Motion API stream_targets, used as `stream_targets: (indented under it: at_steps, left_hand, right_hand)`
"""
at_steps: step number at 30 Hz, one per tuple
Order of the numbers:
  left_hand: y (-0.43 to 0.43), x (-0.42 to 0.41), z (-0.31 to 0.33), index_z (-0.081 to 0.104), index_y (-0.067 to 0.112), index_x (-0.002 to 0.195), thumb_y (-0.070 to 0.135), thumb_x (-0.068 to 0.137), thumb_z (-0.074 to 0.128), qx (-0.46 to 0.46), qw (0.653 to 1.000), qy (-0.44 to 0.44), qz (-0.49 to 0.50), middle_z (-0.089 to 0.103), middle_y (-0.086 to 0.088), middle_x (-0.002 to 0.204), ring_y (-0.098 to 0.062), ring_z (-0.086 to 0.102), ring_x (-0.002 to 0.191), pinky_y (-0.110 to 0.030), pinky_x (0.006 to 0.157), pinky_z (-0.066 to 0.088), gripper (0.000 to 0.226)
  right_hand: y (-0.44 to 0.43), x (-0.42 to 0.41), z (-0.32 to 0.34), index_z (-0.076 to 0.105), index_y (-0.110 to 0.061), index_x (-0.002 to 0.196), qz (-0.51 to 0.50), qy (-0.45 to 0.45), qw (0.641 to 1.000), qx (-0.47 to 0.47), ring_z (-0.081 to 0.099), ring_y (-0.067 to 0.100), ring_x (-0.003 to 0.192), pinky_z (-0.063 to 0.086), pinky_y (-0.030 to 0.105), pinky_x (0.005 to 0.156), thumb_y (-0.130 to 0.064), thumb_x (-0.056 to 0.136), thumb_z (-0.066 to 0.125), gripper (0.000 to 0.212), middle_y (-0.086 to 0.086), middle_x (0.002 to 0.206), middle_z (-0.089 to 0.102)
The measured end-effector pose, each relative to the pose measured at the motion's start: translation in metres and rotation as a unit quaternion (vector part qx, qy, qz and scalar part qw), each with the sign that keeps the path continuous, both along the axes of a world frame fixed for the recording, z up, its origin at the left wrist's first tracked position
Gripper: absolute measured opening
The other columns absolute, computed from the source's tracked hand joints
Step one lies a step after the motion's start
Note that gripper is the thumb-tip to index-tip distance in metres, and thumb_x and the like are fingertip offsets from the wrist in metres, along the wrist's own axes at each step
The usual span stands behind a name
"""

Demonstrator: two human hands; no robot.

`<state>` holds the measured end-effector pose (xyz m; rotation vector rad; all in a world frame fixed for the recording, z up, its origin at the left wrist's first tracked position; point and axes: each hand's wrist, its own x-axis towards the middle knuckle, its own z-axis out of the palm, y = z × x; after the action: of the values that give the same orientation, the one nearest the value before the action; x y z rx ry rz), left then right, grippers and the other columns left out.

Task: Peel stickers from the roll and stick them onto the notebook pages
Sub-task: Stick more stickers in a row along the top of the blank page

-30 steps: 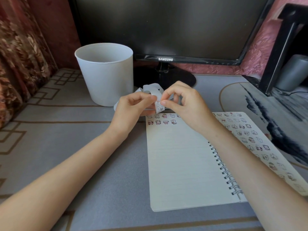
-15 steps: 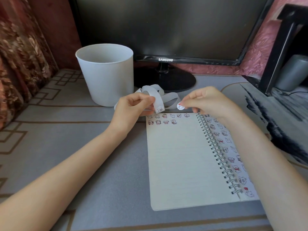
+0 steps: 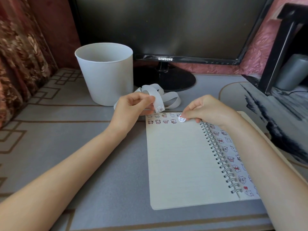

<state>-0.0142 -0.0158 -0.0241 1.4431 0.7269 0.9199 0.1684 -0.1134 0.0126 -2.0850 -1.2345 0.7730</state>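
While in fingers (image 3: 188, 116), sticker (image 3: 182, 119) on notebook (image 3: 180, 164)

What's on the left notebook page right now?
Two rows of stickers along the top edge; the right hand holds a round sticker at the second row's end. The hand covers the page's top right corner.

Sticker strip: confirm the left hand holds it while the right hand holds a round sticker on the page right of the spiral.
Wrong page. The head view shows the right hand holding the round sticker on the page left of the spiral. The left hand does hold the sticker strip.
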Motion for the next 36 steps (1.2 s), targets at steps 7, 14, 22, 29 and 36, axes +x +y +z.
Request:
stream_targets:
  at_steps: [7,14,22,29,36]
  left_hand:
    - [-0.0009,0.0006,0.0012,0.065,0.003,0.078,0.009,0.091,0.059,-0.003,1.000,0.000,-0.001,0.070,-0.013,0.084,-0.019,0.068,0.077,-0.025,0.075,0.058,0.015]
    - [-0.0005,-0.0001,0.0018,0.066,0.007,0.075,0.009,0.090,0.060,-0.004,1.000,-0.006,-0.004,0.071,-0.005,0.076,-0.016,0.068,0.075,-0.023,0.073,0.057,0.017]
    - [-0.0009,0.0001,0.0017,0.066,0.005,0.077,0.009,0.091,0.060,-0.004,1.000,-0.005,-0.003,0.071,-0.009,0.080,-0.018,0.068,0.077,-0.024,0.074,0.057,0.016]
    - [-0.0002,0.0002,0.0009,0.067,0.006,0.076,0.010,0.090,0.060,-0.003,1.000,-0.004,-0.002,0.071,-0.010,0.083,-0.020,0.068,0.079,-0.026,0.076,0.058,0.016]
    - [0.0000,-0.0002,0.0005,0.067,0.006,0.076,0.010,0.091,0.060,-0.001,1.000,-0.002,-0.003,0.073,-0.010,0.083,-0.022,0.070,0.082,-0.028,0.078,0.058,0.017]
  right_hand:
    - [-0.0021,-0.0021,0.0017,0.074,-0.013,0.078,-0.004,0.002,1.000,-0.004,0.045,0.008,0.054,0.037,0.024,0.066,-0.019,0.077,0.076,0.006,0.004,0.081,0.075]
    - [-0.0034,-0.0078,0.0047,0.072,-0.013,0.077,-0.008,-0.012,1.000,0.000,0.045,0.006,0.052,0.028,0.006,0.035,-0.015,0.079,0.074,0.004,0.006,0.083,0.074]
    - [-0.0018,-0.0089,0.0005,0.072,-0.015,0.074,-0.017,-0.029,0.999,0.000,0.047,0.006,0.053,0.036,0.010,0.043,-0.016,0.079,0.073,0.005,0.006,0.084,0.075]
    - [-0.0007,-0.0084,-0.0015,0.073,-0.014,0.075,-0.022,-0.027,0.999,0.001,0.049,0.006,0.054,0.043,0.019,0.059,-0.016,0.078,0.073,0.003,0.005,0.082,0.075]
    - [-0.0005,-0.0095,-0.0015,0.074,-0.013,0.076,-0.019,-0.039,0.999,0.001,0.049,0.007,0.054,0.041,0.019,0.057,-0.015,0.078,0.073,0.003,0.005,0.081,0.074]
